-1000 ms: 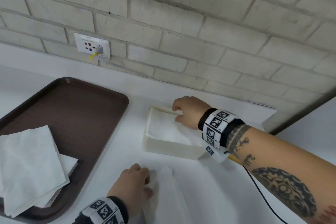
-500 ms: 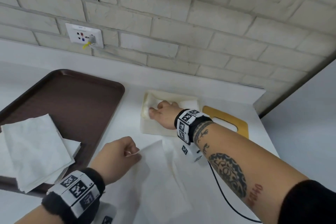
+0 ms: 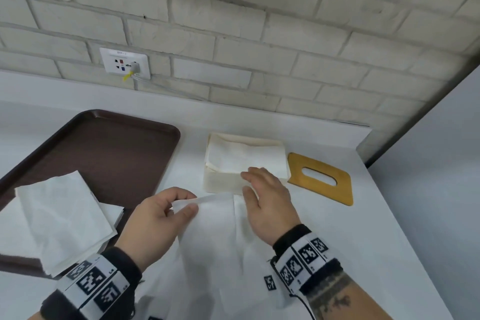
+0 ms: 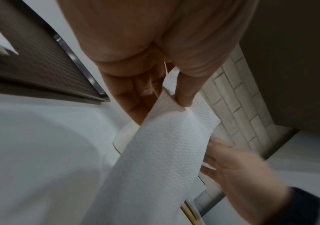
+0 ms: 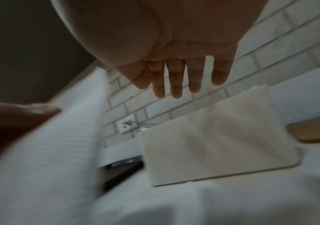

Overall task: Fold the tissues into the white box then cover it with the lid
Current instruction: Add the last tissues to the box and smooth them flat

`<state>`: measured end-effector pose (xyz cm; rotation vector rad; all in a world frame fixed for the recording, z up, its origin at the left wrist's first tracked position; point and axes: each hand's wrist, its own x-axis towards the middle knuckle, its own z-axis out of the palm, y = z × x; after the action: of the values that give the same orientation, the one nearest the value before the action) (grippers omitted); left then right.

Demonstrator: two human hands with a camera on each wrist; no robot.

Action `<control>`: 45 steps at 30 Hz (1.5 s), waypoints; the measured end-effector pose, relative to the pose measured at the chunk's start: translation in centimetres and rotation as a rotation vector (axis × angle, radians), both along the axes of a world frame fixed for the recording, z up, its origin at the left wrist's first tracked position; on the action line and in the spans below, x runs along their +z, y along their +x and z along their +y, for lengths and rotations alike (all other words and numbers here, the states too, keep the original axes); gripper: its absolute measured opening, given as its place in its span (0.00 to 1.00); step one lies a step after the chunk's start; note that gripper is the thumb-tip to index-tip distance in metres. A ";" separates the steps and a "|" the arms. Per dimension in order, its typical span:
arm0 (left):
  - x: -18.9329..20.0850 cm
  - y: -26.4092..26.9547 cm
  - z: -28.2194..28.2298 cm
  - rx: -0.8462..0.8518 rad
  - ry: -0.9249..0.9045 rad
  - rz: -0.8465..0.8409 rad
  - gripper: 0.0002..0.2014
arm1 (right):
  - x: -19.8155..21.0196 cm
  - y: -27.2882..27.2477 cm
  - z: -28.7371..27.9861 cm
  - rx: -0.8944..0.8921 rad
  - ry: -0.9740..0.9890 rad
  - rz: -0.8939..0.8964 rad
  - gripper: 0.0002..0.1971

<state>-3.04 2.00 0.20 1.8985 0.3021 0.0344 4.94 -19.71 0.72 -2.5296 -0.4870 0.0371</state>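
Observation:
A white box [image 3: 223,184] [image 5: 218,146] stands on the counter near the wall, with folded tissue [image 3: 244,157] lying in it. Its yellow wooden lid [image 3: 322,178] with an oval slot lies flat to the right of the box. A loose white tissue [image 3: 220,241] [image 4: 161,159] is spread on the counter in front of the box. My left hand [image 3: 179,205] pinches the far left edge of that tissue and lifts it. My right hand [image 3: 262,197] hovers over the tissue just in front of the box, fingers straight and spread, holding nothing.
A dark brown tray [image 3: 98,153] sits at the left with a stack of unfolded white tissues [image 3: 54,215] on its near part. A wall socket [image 3: 124,62] with a plugged cable is on the brick wall. The counter's right edge runs close to the lid.
My right hand has come out of the box and drawn back toward me over the loose tissue. My left hand has lifted the tissue's edge off the counter.

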 end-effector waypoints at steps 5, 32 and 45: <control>0.0 0.1 -0.1 -0.006 -0.007 0.004 0.07 | 0.1 5.8 -1.6 -0.085 -0.480 0.143 0.32; 0.8 -0.5 -0.7 0.160 -0.271 -0.060 0.04 | 1.1 7.3 5.8 0.300 -0.619 0.253 0.21; 2.4 0.8 -1.6 0.041 -0.726 -0.164 0.28 | 2.5 -2.9 3.2 -0.034 0.816 0.349 0.03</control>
<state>-2.24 0.37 2.64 1.1608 0.2026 0.0937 2.07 -16.50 3.17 -1.6827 -0.2420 0.2167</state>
